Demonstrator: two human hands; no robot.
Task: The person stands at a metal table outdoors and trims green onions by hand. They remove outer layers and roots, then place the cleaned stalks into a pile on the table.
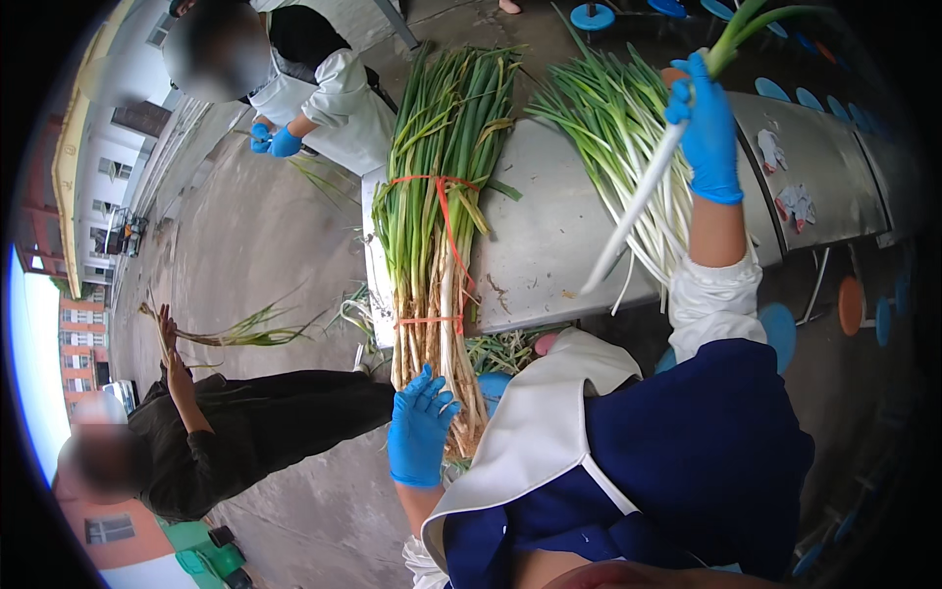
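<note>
My right hand (pixel 703 129), in a blue glove, grips a long peeled green onion (pixel 633 213) near where its white stalk meets the green leaves. Below it on the steel table (pixel 548 243) lies a loose pile of clean green onions (pixel 636 140). Near me at the left end, a large bundle of unpeeled green onions (pixel 441 213), tied with red strips, hangs its soil-covered roots over the table edge. My left hand (pixel 423 427), also gloved in blue, is beside those roots with its fingers partly curled; nothing shows in it.
Two pairs of work gloves (pixel 795 206) lie farther right on the tables. A person in a white apron (pixel 324 118) handles an onion across from me; another in dark clothes (pixel 280 412) holds onions at left. Trimmed leaves (pixel 504 353) lie on the ground beneath. Round blue stools (pixel 778 335) stand around.
</note>
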